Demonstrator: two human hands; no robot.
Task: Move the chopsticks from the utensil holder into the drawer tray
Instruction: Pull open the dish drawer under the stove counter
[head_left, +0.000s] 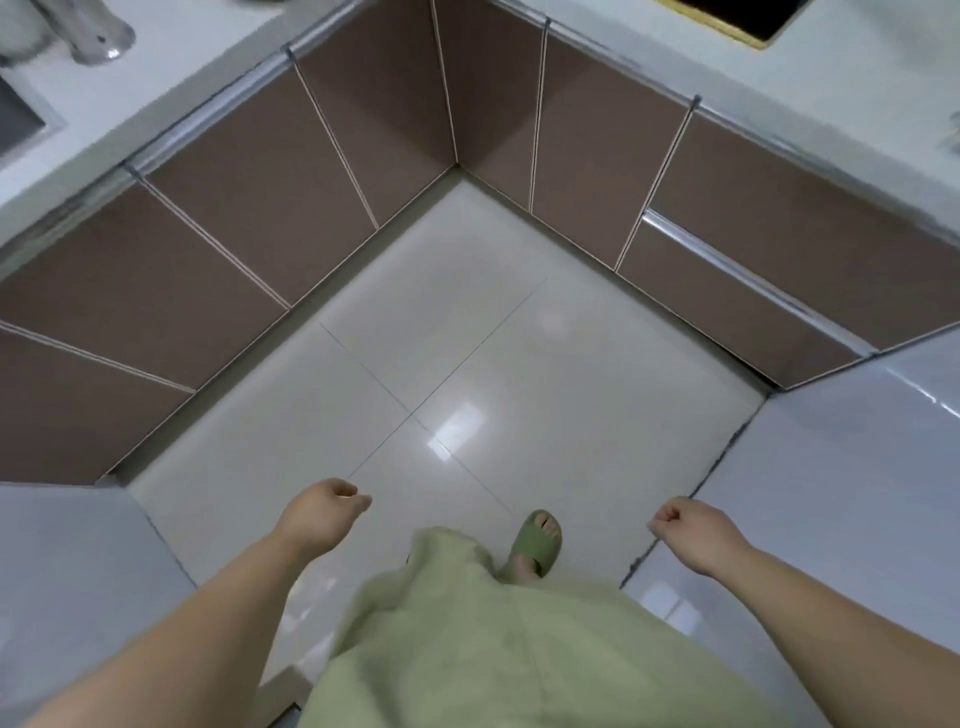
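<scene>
Both grips are curled shut and hold nothing. The left hand (324, 506) hangs over the shiny floor (467, 364), with its fingers tucked in. The right hand (685, 525) is a loose fist too, near the edge of the pale wall tiles (857, 467) on the right. Both bare arms reach out from the near side.

I cannot see any chopsticks, a utensil holder or a drawer tray from here. They are not in view.

The person wears a light green dress (467, 623). One foot in a green slipper (537, 540) stands on the floor between the two hands, closer to the right one.

Brown cabinet doors (249, 223) run along the left and far sides and meet in the far corner. On the right there is a closed brown drawer front (737, 306) with a silver strip along its top. A pale tabletop (156, 93) sits above the cabinets. At the far left stands a shiny metal tap (98, 36) beside the corner of a sink (21, 119). At the far right top is a dark cooktop (748, 13).
</scene>
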